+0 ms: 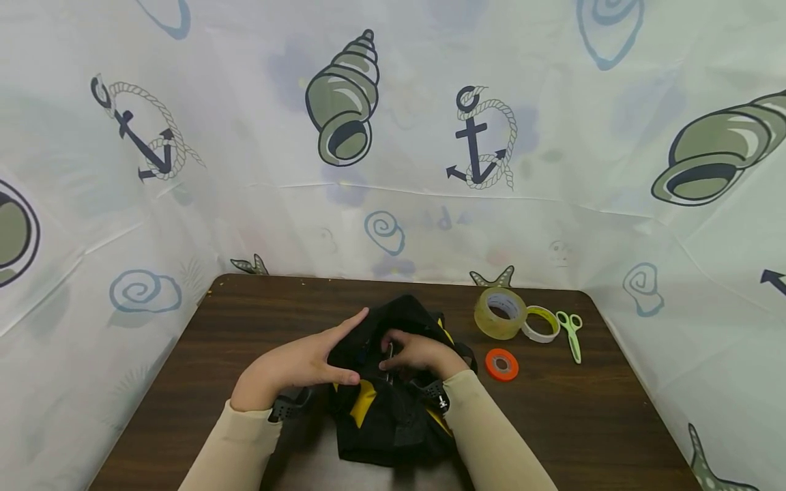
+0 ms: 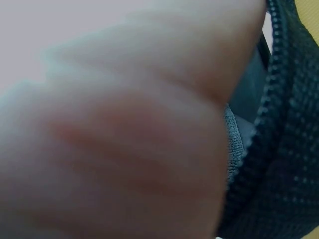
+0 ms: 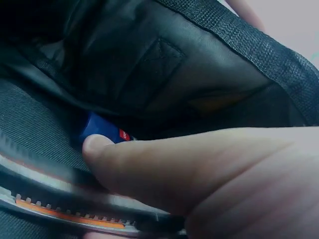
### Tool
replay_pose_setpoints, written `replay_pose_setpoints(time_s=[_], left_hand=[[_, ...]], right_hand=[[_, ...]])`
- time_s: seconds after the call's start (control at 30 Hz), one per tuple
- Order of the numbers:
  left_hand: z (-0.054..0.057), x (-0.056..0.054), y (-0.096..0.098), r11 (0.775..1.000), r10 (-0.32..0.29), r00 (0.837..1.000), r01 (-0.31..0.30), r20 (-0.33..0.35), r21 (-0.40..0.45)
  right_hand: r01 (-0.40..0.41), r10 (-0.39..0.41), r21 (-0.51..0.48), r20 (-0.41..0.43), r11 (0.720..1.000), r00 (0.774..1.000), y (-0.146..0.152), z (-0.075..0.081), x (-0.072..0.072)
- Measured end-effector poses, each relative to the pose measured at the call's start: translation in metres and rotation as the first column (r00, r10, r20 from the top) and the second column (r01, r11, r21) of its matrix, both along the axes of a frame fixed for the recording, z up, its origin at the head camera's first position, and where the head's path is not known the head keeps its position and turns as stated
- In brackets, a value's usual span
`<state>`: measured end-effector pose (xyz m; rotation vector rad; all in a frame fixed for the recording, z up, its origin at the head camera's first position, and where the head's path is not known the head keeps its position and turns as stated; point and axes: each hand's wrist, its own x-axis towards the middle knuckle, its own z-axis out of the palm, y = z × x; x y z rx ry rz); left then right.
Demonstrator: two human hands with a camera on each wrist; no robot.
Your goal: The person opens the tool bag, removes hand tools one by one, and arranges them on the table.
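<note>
A black bag (image 1: 399, 426) with yellow patches stands on the table with its zipped mouth open. My left hand (image 1: 301, 365) lies against its left side, index finger and thumb extended along the opening. The zipper edge (image 2: 266, 107) shows close beside that hand in the left wrist view. My right hand (image 1: 424, 354) is inside the mouth with bent fingers. Its thumb presses on a blue thing with a red label (image 3: 105, 128), most of which is hidden. A silvery toothed strip with orange along it (image 3: 70, 211) passes below the thumb.
Right of the bag lie a wide roll of clear tape (image 1: 489, 324), a white-and-yellow tape roll (image 1: 543, 337), an orange tape roll (image 1: 491, 365) and light green scissors (image 1: 574, 344). A printed sheet (image 1: 417, 225) hangs behind and beside the brown table (image 1: 258, 310).
</note>
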<state>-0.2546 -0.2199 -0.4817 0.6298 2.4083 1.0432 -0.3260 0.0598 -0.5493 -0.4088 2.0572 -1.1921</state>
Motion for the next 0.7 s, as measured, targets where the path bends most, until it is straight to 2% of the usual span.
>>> replay_pose_setpoints(time_s=[0.27, 0.37, 0.53, 0.7], left_hand=[[-0.001, 0.0, 0.0, 1.0, 0.0, 1.0, 0.0, 0.012, 0.009], [-0.002, 0.001, 0.0, 1.0, 0.007, 1.0, -0.007, 0.016, 0.011], [-0.001, 0.001, 0.001, 1.0, 0.018, 1.0, -0.018, 0.017, 0.02], [0.0, 0.001, 0.0, 0.999, 0.024, 0.999, -0.024, 0.021, 0.023]], right_hand=[[0.048, -0.048, -0.02, -0.018, 0.999, 0.999, 0.003, 0.003, 0.003], [0.049, -0.051, -0.032, -0.058, 0.998, 0.997, 0.005, 0.009, 0.005], [0.02, -0.029, -0.056, -0.166, 0.998, 0.986, 0.014, 0.03, 0.012], [-0.039, 0.012, -0.107, -0.237, 0.993, 0.971, 0.023, 0.06, 0.026]])
